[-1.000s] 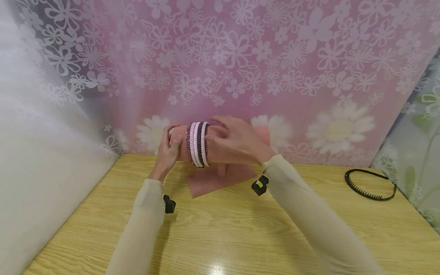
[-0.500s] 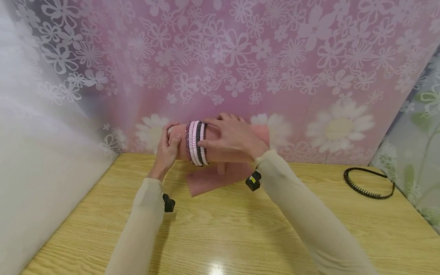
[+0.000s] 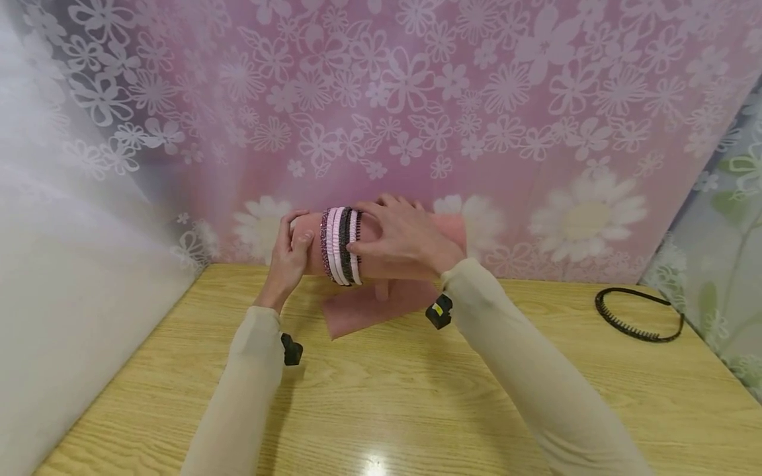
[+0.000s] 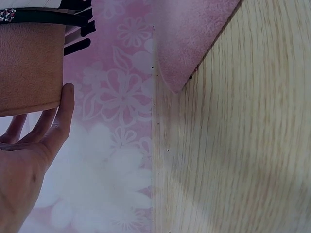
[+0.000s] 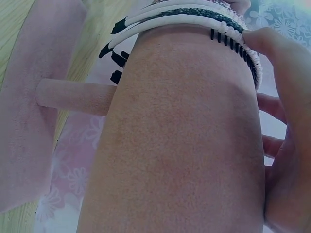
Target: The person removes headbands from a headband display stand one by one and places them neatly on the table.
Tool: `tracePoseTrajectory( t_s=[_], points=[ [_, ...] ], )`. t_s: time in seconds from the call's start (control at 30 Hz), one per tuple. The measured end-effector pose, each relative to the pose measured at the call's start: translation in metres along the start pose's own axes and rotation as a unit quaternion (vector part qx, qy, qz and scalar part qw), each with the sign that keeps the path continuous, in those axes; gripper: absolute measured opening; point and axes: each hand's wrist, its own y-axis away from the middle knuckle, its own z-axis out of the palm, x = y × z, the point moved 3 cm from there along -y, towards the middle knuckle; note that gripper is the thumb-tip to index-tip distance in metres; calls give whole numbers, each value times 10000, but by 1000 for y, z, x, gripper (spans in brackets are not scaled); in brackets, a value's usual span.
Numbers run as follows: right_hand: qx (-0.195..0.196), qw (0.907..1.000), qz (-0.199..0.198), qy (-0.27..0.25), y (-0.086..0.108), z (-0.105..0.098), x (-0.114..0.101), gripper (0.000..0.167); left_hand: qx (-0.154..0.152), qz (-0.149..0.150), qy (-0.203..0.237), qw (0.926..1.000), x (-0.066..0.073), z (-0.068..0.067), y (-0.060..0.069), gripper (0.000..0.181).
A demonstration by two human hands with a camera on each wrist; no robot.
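A pink plush headband stand, a horizontal roll (image 3: pixel 383 266) on a short post and flat base (image 3: pixel 357 314), carries several headbands (image 3: pixel 337 248) towards its left end: glittery purple, white and sparkly black. My left hand (image 3: pixel 288 261) grips the roll's left end, its thumb in front and fingers round the back. Over the top of the roll lies my right hand (image 3: pixel 407 235); its thumb and index finger hold the rightmost headbands. In the right wrist view, the thumb (image 5: pixel 274 48) touches the sparkly black headband (image 5: pixel 194 12) beside a white, toothed one (image 5: pixel 189 22). The roll hides the other right fingertips.
A black toothed headband (image 3: pixel 639 317) lies on the wooden table (image 3: pixel 381 396) at the far right. Close behind the stand hangs a pink flowered curtain (image 3: pixel 381 99). White sheeting (image 3: pixel 77 264) borders the left side.
My right hand has moved left along the roll, bringing its thumb onto the headbands. The rightmost headbands have then shifted slightly right. My left hand keeps its grip on the stand.
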Motion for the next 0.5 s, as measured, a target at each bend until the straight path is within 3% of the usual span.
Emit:
tracePoseTrajectory(
  t_s=[0.23,0.5],
  points=[
    [-67,9998,-13,-184,2,-3,2,78,-22,55,-38,10000,8,0,2,52],
    [-88,9993,62,-358,3,-3,4,77,0,43,9,10000,7,1,3,52]
  ],
)
